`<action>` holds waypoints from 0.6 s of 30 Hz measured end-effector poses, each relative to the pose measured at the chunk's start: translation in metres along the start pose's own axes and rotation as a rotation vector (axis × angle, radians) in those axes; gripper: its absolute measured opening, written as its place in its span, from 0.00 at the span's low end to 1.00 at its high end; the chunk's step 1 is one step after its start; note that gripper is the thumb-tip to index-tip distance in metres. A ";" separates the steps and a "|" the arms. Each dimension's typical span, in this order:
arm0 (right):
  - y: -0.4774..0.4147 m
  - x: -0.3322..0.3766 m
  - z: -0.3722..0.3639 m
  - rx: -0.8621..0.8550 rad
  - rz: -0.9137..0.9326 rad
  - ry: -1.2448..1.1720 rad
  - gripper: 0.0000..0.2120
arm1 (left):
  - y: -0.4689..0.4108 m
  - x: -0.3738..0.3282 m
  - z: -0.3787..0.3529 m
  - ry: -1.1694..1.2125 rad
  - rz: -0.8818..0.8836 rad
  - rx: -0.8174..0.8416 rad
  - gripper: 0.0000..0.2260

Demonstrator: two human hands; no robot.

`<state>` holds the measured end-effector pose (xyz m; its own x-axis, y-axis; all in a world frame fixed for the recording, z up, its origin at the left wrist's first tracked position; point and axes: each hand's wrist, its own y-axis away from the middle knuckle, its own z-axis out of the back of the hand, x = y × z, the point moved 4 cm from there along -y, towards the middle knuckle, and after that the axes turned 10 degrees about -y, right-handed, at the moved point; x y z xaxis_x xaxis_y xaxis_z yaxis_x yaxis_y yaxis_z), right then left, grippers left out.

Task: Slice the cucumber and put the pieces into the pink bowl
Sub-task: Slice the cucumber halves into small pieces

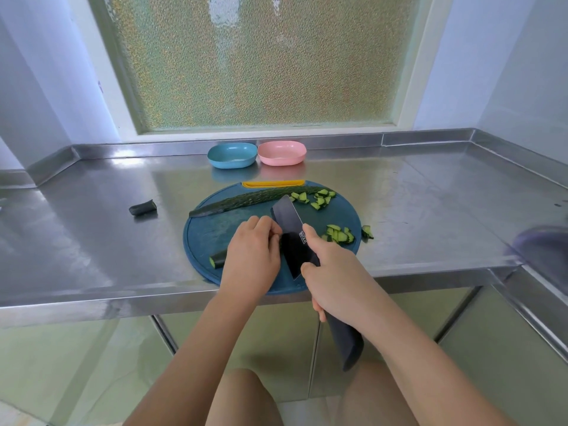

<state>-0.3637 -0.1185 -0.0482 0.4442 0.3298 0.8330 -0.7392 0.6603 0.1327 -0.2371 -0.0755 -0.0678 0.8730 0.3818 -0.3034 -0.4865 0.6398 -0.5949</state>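
A round dark-blue cutting board (203, 238) lies at the counter's front edge. A long cucumber half (246, 199) rests across its far side. My left hand (250, 256) presses down on another cucumber piece (218, 259), whose cut end sticks out to the left. My right hand (332, 272) grips a dark knife (292, 232), blade right beside my left fingers. Cut pieces lie in two heaps, far right (316, 198) and near right (339, 235). The pink bowl (282, 152) stands at the back and holds nothing that I can see.
A blue bowl (232, 155) sits just left of the pink one. A dark cucumber end (143, 207) lies on the steel counter (430, 210) left of the board. One slice (367, 232) lies off the board at its right. A blurred purple object (544, 250) is at the right edge.
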 end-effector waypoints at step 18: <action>0.011 -0.010 -0.003 -0.036 -0.008 0.065 0.32 | 0.001 0.001 0.010 -0.119 -0.011 -0.056 0.09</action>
<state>-0.3745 -0.1128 -0.0569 0.4827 0.3666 0.7954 -0.7173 0.6866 0.1189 -0.2370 -0.0674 -0.0616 0.8669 0.4531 -0.2080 -0.4710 0.6076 -0.6395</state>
